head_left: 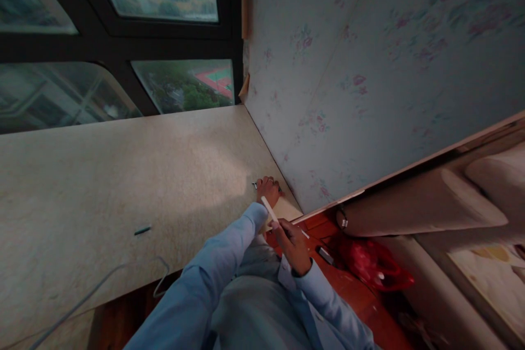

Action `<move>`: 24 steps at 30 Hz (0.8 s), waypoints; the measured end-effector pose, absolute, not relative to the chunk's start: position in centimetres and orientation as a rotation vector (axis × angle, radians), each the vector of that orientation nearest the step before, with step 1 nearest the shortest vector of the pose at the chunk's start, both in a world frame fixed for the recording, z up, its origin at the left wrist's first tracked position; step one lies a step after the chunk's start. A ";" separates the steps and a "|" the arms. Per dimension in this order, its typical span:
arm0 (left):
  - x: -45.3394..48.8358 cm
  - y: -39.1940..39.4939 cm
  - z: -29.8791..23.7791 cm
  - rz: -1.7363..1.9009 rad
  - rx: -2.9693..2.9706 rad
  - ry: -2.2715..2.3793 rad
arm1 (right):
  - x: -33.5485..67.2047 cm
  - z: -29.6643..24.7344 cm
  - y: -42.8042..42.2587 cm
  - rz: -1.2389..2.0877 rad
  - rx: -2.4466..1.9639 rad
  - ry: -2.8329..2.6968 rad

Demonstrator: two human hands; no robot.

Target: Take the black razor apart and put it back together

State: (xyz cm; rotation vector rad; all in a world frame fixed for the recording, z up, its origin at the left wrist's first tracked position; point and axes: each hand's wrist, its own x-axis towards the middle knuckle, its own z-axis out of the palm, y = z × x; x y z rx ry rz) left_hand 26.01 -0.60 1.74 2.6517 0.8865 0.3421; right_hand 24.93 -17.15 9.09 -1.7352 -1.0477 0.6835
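My left hand (268,191) rests palm down on the window sill near its right corner, its fingers bent and slightly apart on the surface. Small metal pieces (254,185), perhaps screws, lie right beside its fingertips. Something dark shows at the hand's right edge, too small to name. Held in front of my body, my right hand (293,245) is closed around a slim white stick (269,209). The stick slants up to the left, and its upper end overlaps my left wrist in view.
A short dark rod (142,231) and a grey cable (102,280) lie on the pale sill (123,175). Dark-framed windows stand behind it, a flowered wall panel (328,76) at right. On the red floor are a red plastic bag (373,265) and a small box (325,255), beside a sofa (422,205).
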 end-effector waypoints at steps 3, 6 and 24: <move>25.5 -0.3 1.8 0.363 2.626 0.869 | 25.3 8.8 -16.8 0.711 -1.722 -0.982; 24.0 0.1 2.0 0.395 2.605 0.847 | 25.9 8.3 -16.4 0.700 -1.732 -0.948; 4.7 -0.4 -1.5 0.824 2.301 1.323 | 29.7 1.8 -11.7 0.528 -1.997 -1.135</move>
